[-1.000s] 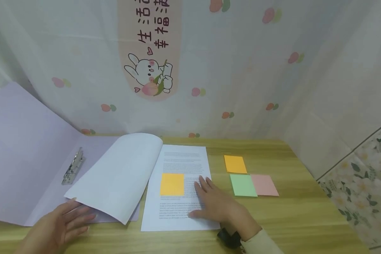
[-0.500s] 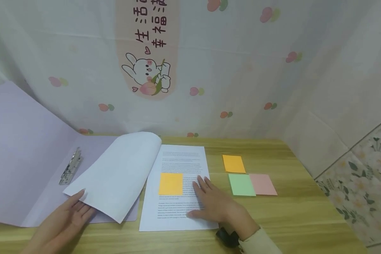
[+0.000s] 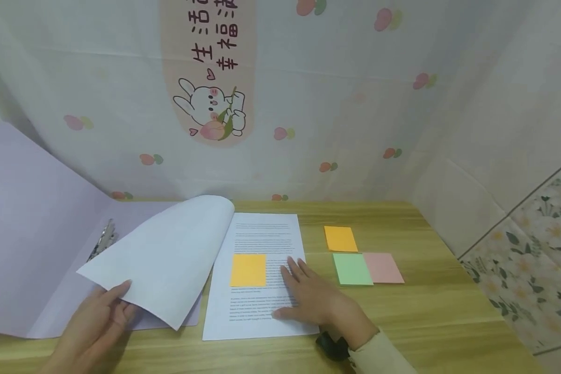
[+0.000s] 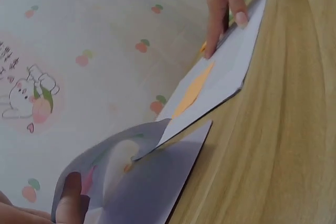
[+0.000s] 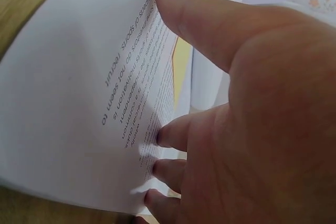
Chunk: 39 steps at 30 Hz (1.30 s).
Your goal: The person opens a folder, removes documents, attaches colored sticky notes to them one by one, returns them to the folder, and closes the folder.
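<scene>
My left hand (image 3: 95,324) pinches the lower edge of a turned-over white sheet (image 3: 173,259), its thumb on top and the other fingers beneath. The sheet curls up along its right side and lies over the lilac folder. In the left wrist view the thumb shows on the curved sheet (image 4: 79,156). My right hand (image 3: 315,296) rests with spread fingers on the right part of a printed page (image 3: 257,311). In the right wrist view its fingertips touch the printed page (image 5: 79,108). A yellow-orange sticky note (image 3: 248,270) lies on that page, left of my right fingers.
An open lilac folder (image 3: 32,228) stands at the left, its cover raised. A metal clip (image 3: 104,240) is fixed inside, partly covered by the sheet. Orange (image 3: 340,239), green (image 3: 352,269) and pink (image 3: 383,268) sticky notes lie right of the page. A patterned curtain (image 3: 308,93) hangs behind the table.
My left hand has come up to the sheet's lower edge and taken hold of it. The sheet's left corner has shifted left and up, covering part of the clip. My right hand stays put.
</scene>
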Available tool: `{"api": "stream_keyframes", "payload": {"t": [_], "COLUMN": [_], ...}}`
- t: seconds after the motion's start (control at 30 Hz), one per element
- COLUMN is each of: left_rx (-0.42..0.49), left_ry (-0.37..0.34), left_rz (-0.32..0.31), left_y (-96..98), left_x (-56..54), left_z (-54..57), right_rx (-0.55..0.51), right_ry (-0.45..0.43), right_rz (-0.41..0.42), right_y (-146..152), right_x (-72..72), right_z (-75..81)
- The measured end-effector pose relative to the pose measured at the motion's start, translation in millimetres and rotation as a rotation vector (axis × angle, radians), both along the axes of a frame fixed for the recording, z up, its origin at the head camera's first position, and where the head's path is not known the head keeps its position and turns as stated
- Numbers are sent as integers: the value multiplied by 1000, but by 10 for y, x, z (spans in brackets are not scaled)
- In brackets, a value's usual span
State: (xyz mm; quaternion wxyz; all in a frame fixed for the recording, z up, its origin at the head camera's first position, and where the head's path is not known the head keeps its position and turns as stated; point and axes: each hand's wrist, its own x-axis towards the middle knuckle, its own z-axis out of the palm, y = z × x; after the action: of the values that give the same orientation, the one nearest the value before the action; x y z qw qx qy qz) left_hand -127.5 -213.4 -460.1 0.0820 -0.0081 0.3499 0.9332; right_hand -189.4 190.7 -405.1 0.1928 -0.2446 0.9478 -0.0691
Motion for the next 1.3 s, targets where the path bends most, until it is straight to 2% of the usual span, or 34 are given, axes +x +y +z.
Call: {"api": "stream_keyframes", "payload": {"t": [0.07,0.17,0.23,0.3,0.37,0.47,0.57,0.67,0.8,0.83,0.9,0.97,1.03,1.13,1.2,1.3], "left_rx": [-239,-608,-762,-892,-1006,-1160,-1249,-1339,-1450,-1456,-1469,-1481,-1499,-1550,-1571,-1592], "left_ry": [-34,-150,-233,-247,-219,-113,31,255,633,698,778,798,797,759,730,707], "left_rz": [66,129,151,172,208,261,301,350,456,455,429,388,350,270,171,21], "left_y": [50,176,279,383,492,648,796,959,1212,1271,1382,1484,1582,1727,1813,1910], "left_x": [-2,-5,2,26,53,83,101,114,96,87,70,63,61,57,58,57], "left_z": [81,255,373,464,528,588,609,598,559,551,533,503,471,417,397,373], "right_rx": [1,4,5,7,5,2,-1,-2,0,2,2,-8,-28,-68,-104,-237], "right_ry": [-1,2,4,6,4,1,-2,-2,5,8,14,15,6,-18,-38,-87], "right_rz": [-5,-7,-6,-3,-6,-11,-13,-13,-3,1,14,27,33,31,32,48], "right_y": [-8,-13,-16,-16,-11,-2,2,4,5,7,13,24,41,92,145,239], "right_x": [2,4,3,-1,-4,-7,-6,-6,-14,-19,-34,-55,-81,-121,-154,-223], "right_z": [5,7,8,1,-1,-7,0,1,-5,-7,-12,-16,-21,-28,-41,-59]}}
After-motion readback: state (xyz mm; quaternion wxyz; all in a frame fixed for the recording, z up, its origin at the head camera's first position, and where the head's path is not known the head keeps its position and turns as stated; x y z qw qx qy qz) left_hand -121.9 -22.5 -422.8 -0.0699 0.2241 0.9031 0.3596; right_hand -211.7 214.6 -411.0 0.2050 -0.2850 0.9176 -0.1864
